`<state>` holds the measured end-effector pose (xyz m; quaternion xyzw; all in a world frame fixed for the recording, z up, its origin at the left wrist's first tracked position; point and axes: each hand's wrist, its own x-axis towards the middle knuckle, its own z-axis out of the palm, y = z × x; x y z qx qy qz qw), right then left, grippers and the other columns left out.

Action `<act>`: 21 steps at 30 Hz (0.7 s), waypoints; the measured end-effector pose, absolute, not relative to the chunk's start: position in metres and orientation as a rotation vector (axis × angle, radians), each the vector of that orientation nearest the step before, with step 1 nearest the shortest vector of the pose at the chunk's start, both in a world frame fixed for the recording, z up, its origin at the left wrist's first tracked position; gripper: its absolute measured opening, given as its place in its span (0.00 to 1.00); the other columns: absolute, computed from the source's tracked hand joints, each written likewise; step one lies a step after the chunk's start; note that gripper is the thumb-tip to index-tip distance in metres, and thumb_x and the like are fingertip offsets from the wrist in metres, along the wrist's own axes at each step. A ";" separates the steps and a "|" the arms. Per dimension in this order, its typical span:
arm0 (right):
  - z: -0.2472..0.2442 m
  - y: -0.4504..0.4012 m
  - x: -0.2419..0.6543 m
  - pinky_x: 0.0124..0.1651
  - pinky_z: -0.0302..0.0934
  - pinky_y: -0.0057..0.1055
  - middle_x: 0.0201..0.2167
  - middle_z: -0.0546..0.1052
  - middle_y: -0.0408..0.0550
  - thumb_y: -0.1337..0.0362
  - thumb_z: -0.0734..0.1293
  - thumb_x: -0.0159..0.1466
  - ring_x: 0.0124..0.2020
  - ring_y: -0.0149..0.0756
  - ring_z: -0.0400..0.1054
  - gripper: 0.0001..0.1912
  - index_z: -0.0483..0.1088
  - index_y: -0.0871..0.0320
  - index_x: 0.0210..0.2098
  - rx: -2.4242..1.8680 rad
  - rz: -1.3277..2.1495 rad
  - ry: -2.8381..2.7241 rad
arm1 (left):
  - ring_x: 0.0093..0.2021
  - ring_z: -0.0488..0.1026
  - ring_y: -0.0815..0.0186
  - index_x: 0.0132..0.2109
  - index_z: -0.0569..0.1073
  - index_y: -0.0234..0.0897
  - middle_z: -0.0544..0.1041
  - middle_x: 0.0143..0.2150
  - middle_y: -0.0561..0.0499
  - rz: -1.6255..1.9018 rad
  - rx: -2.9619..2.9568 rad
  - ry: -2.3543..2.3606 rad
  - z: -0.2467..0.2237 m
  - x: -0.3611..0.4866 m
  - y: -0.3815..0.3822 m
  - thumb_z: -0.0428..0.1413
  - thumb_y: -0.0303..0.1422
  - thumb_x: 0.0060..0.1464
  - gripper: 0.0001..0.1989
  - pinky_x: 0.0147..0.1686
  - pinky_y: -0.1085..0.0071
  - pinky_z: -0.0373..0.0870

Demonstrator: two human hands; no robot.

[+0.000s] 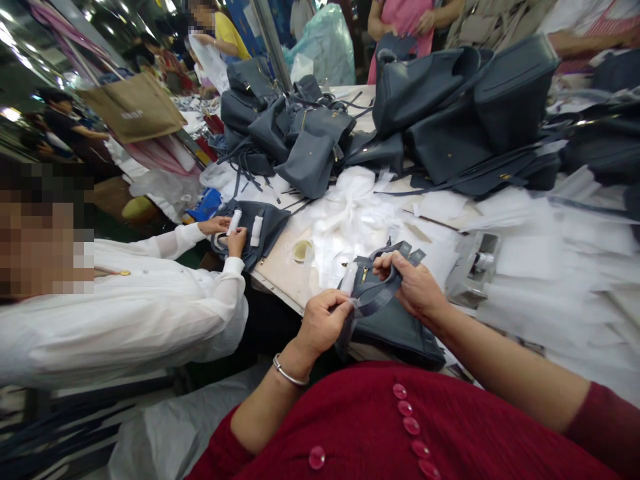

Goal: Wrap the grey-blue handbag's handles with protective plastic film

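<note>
A dark blue-grey handbag (397, 327) lies at the table edge right in front of me. My left hand (324, 320) is closed, pinching thin see-through wrapping around the bag's strap (377, 298). My right hand (415, 283) grips the other end of that strap with curled fingers. Between them the strap bends in a curve above the bag. A white foam sleeve (349, 277) stands just beyond my left fingers, beside a gold zipper pull (365, 274).
White foam sheets (353, 213) pile up ahead and to the right. A metal tape dispenser (475, 267) stands right of my right hand; a tape roll (302, 251) lies left. Bags (465, 113) heap up behind. A co-worker in a white sleeve (170, 280) handles another bag (270, 230).
</note>
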<state>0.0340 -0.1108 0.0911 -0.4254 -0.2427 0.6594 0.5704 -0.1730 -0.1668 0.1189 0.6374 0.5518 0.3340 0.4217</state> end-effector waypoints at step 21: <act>0.096 -0.121 0.034 0.37 0.64 0.32 0.31 0.77 0.47 0.50 0.72 0.60 0.32 0.35 0.69 0.16 0.77 0.57 0.32 -1.048 1.555 -0.443 | 0.41 0.79 0.64 0.35 0.80 0.37 0.82 0.38 0.48 0.795 1.703 1.389 0.113 -0.166 -0.166 0.59 0.28 0.56 0.04 0.46 0.68 0.75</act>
